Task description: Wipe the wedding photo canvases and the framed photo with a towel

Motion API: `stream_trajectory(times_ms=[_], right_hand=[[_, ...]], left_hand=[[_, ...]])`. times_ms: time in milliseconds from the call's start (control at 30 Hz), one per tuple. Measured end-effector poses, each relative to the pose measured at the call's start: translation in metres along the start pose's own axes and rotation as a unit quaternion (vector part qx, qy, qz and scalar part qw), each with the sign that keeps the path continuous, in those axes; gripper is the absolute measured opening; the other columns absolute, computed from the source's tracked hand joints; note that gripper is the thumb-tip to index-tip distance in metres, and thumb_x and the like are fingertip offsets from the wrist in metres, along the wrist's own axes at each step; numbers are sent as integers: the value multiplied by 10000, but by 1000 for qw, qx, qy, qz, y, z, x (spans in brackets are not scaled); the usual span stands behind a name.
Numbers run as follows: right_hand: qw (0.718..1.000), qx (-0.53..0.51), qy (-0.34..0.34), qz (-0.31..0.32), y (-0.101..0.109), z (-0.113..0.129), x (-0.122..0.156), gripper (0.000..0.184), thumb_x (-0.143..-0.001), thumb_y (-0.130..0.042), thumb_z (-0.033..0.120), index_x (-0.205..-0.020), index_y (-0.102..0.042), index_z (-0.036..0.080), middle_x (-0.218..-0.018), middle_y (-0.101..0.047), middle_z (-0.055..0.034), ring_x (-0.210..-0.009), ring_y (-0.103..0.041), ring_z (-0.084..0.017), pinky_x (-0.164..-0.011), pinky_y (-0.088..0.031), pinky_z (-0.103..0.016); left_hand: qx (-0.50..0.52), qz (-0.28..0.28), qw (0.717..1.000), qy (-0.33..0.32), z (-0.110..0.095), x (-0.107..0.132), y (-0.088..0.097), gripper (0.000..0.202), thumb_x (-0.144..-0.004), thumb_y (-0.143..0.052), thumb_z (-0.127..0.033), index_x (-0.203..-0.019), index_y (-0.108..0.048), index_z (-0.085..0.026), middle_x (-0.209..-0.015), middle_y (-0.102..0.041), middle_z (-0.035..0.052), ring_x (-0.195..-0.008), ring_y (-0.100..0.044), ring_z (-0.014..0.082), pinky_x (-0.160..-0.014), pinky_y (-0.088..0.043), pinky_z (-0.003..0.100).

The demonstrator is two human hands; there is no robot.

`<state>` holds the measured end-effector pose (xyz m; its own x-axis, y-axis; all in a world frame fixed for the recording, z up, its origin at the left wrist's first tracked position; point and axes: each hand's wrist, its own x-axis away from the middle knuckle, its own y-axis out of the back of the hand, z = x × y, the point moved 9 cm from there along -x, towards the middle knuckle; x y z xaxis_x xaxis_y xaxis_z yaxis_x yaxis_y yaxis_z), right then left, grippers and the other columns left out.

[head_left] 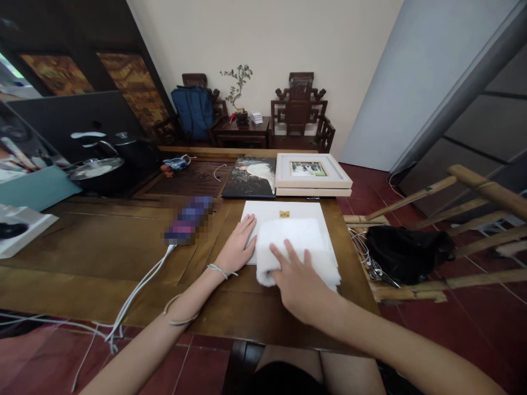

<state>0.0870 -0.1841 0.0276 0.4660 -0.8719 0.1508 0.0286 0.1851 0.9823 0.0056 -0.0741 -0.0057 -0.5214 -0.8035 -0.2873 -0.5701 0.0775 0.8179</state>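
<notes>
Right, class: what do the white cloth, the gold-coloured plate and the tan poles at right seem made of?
White cloth: probably soft, matt towelling, given its fuzzy edges.
Gold-coloured plate: likely metal, from its brassy tone; too small to judge its finish.
Tan poles: perhaps bamboo or wood, smooth-looking, being round and slender.

1. This looks like a home, probably a sitting room, with a wooden table (111, 227) in the middle of it.
2. Beyond the table, dark carved chairs (302, 85) stand by a plain wall, one of them bearing a blue backpack (192, 112).
3. Also beyond the table, a low stand (242, 129) carries a potted plant (242, 72).
4. On the table's far left sit a kettle (138, 155) and a lidded pan (99, 167), household cookware.
5. At the table's far right lies a framed photo (308, 169).
6. Right of the table, a bamboo seat (411, 291) holds a black bag (407, 252), above red floor tiles (465, 334).
</notes>
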Motion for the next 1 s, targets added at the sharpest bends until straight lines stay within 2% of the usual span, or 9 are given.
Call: stream_trajectory(times_ms=[200, 300, 400, 500, 600, 733, 833, 933, 1000], right_hand=[[997, 35, -60, -28, 19, -59, -64, 438, -789, -424, 47, -1193, -558, 147, -1481, -216, -154, -1323, -120, -446, -905, -242, -724], [996, 49, -58, -44, 22, -66, -76, 436, -787, -414, 47, -1185, -564, 142, -1476, -234, -149, -1324, -120, -441, -912, -240, -721], [996, 58, -62, -41, 15, -52, -62, 409, -806, -409, 78, -1174, -578, 136, -1474, -232, -161, -1320, -114, -455, -918, -214, -728], [997, 53, -32, -46, 7, -20, -30, 367, -838, -388, 121, -1125, -615, 142, -1470, -237, -170, -1314, -134, -461, -932, -205, -719], [1000, 26, 6, 1, -7, 9, 1, 330, -832, -427, 170, -1078, -647, 157, -1470, -240, -162, -1311, -152, -460, -944, -220, -703], [999, 0, 29, 26, -10, 19, 19, 343, -797, -464, 173, -1092, -639, 159, -1472, -242, -153, -1314, -152, -453, -952, -223, -695], [1000, -4, 22, 7, 0, 2, 5, 387, -799, -401, 98, -1115, -619, 149, -1457, -281, -152, -1319, -172, -426, -952, -256, -670], [999, 11, -21, -22, 13, -28, -27, 423, -789, -395, 57, -1151, -597, 144, -1467, -261, -146, -1332, -139, -411, -976, -222, -659], [998, 12, -67, -13, 16, -47, -52, 448, -772, -433, 50, -1187, -575, 144, -1482, -216, -149, -1335, -102, -421, -977, -196, -671]], left_hand=[[-5, -2, 1000, 4, 0, 0, 0, 513, -901, -354, -337, -1362, -346, -111, -1445, -328, 139, -1367, -215, 230, -1112, -206, 453], [-6, 0, 1000, 5, 1, 0, -1, 520, -903, -357, -336, -1363, -342, -95, -1446, -324, 146, -1368, -212, 226, -1115, -201, 440], [-6, 0, 1000, 5, 1, 0, -1, 517, -902, -357, -330, -1364, -339, -100, -1449, -318, 145, -1368, -213, 228, -1115, -201, 447], [-6, -3, 1000, 1, 1, 0, -1, 511, -896, -351, -307, -1365, -337, -102, -1451, -314, 147, -1367, -214, 229, -1116, -201, 451], [-3, 0, 1000, -5, 1, 0, -1, 513, -881, -346, -266, -1365, -335, -95, -1448, -317, 153, -1366, -216, 229, -1119, -200, 449], [0, 6, 1000, -7, 2, 1, -1, 519, -871, -349, -245, -1364, -337, -82, -1446, -317, 159, -1367, -213, 237, -1117, -199, 460], [9, -1, 1000, -3, 2, 0, -1, 518, -873, -362, -266, -1360, -348, -89, -1445, -320, 155, -1364, -222, 239, -1116, -201, 460], [32, -11, 999, 12, 2, -1, 1, 529, -871, -396, -323, -1346, -379, -93, -1439, -335, 148, -1363, -227, 241, -1119, -190, 447], [70, -18, 997, 30, 3, -2, 4, 535, -863, -425, -370, -1332, -411, -113, -1430, -360, 129, -1356, -248, 239, -1121, -186, 434]])
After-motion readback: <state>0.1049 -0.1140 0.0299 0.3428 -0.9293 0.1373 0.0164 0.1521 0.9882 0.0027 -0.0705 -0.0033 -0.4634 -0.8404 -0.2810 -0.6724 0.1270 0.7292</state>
